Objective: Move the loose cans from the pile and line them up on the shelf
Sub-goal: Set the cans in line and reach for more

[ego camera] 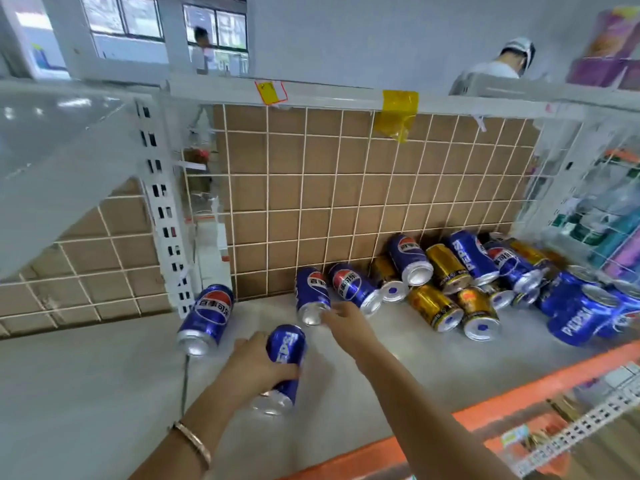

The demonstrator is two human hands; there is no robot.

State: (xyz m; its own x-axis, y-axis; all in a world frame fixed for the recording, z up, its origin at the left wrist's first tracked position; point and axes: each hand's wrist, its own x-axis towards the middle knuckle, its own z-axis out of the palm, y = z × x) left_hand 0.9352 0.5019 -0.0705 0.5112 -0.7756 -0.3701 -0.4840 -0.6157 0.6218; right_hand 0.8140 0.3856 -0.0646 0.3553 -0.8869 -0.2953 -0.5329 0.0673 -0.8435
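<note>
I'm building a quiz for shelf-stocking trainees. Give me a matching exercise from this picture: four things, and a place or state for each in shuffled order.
1 left hand
2 right hand
3 gold cans
4 yellow tape

a in the pile at right
b on the white rail
c grips a blue Pepsi can
d fingertips at a second blue can

Pairs: 1-c, 2-d, 3-a, 4-b

Blue and gold before you
You see blue cans point(207, 313), gold cans point(433, 306), an orange shelf edge point(502, 407), white grid point(341, 174) over brown board point(322, 154).
</note>
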